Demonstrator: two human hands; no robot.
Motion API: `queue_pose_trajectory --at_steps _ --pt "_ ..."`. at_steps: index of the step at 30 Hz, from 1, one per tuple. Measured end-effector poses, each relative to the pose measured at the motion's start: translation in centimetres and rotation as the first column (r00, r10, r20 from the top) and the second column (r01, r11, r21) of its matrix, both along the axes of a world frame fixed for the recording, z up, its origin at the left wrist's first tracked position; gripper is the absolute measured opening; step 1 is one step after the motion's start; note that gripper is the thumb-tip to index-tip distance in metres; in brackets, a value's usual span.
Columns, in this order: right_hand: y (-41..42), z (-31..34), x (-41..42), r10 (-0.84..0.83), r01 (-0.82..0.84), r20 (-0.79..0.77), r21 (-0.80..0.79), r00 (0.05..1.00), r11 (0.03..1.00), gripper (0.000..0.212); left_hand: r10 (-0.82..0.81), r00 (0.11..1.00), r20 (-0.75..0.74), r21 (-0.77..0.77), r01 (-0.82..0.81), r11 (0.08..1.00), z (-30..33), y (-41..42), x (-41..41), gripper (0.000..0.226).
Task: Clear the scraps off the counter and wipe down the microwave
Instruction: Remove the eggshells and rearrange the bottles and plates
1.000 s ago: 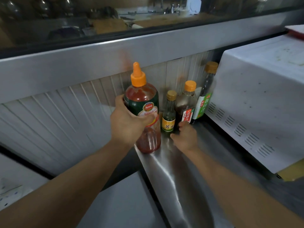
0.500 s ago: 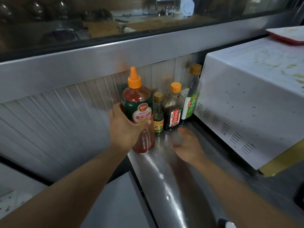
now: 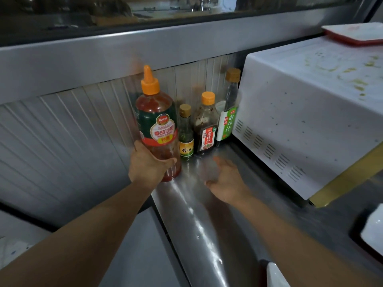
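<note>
Right hand [image 3: 224, 179], blurred, fingers loosely spread, holding nothing, low over the steel table [image 3: 199, 214]. Left hand [image 3: 148, 164] grips the ketchup bottle [image 3: 156, 121] near its base. Behind: three small sauce bottles [image 3: 206, 123] against the wall. Right: stained white microwave [image 3: 306, 112].

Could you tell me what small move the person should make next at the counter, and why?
Probably sweep the right hand along the steel counter toward its front edge. The left hand grips the ketchup bottle by its lower part, and the right palm, blurred, hangs cupped over the strip in front of the bottles.
</note>
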State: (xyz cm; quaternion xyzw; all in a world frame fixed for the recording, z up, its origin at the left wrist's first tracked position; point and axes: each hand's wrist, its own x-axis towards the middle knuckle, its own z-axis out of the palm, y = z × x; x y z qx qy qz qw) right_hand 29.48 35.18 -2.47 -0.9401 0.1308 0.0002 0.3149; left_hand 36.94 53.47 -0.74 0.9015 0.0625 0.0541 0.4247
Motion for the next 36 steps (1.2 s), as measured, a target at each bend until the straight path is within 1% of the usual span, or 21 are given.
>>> queue_pose_trajectory --at_steps 2,4,6,9,11,14,18,21,24,28,31,34,36 --pt "-0.1 0.0 -0.3 0.009 -0.009 -0.005 -0.01 1.0 1.0 0.069 -0.006 1.0 0.002 0.001 0.006 1.0 0.0 0.0 -0.2 0.094" --pt "-0.2 0.2 -0.7 0.016 -0.016 -0.016 -0.017 1.0 1.0 0.069 -0.021 0.999 -0.029 0.017 0.021 1.0 0.2 0.2 -0.5 0.095" --pt "-0.5 0.6 -1.2 0.017 -0.018 -0.036 -0.027 0.999 0.999 0.072 -0.038 0.995 -0.096 0.053 0.043 0.998 0.7 0.6 -0.9 0.096" --pt "-1.0 1.8 -2.7 0.031 -0.034 -0.08 -0.045 0.996 0.998 0.076 -0.027 0.975 -0.222 0.161 0.063 0.985 1.8 0.8 -2.5 0.091" --pt "-1.4 3.0 -4.0 0.044 -0.049 -0.085 -0.067 0.995 0.997 0.075 -0.057 0.957 -0.283 0.239 0.128 0.962 2.7 0.7 -4.2 0.087" --pt "-1.9 4.9 -6.4 0.052 -0.061 -0.081 -0.112 0.995 0.992 0.076 -0.195 0.92 -0.341 0.32 0.308 0.896 4.3 -0.4 -7.1 0.08" --pt "-2.7 7.1 -10.7 0.092 -0.104 -0.078 -0.158 0.993 0.982 0.081 -0.256 0.894 -0.367 0.359 0.39 0.848 6.7 -2.7 -12.2 0.073" --pt "-3.6 8.3 -14.4 0.103 -0.114 -0.079 -0.15 0.992 0.982 0.085 -0.276 0.888 -0.368 0.363 0.41 0.837 7.8 -4.4 -16.4 0.075" --pt "-4.6 9.3 -18.2 0.084 -0.091 -0.062 -0.134 0.995 0.987 0.08 -0.304 0.878 -0.37 0.353 0.436 0.828 8.5 -5.8 -20.5 0.084" --pt "-6.0 10.5 -22.5 0.069 -0.08 -0.071 -0.173 0.995 0.982 0.071 -0.355 0.858 -0.371 0.326 0.479 0.815 9.3 -7.3 -25.5 0.07" --pt "-7.0 11.1 -25.4 0.049 -0.057 -0.055 -0.172 0.997 0.983 0.061 -0.384 0.838 -0.387 0.301 0.509 0.807 9.7 -8.1 -28.5 0.07" --pt "-8.1 11.5 -28.5 -0.022 0.016 -0.046 -0.125 0.999 0.992 0.065 -0.41 0.818 -0.402 0.305 0.542 0.783 9.8 -8.8 -30.5 0.074" --pt "-8.9 11.6 -30.3 -0.055 0.049 -0.043 -0.139 0.998 0.989 0.067 -0.427 0.808 -0.407 0.331 0.566 0.755 9.8 -9.2 -31.5 0.075"
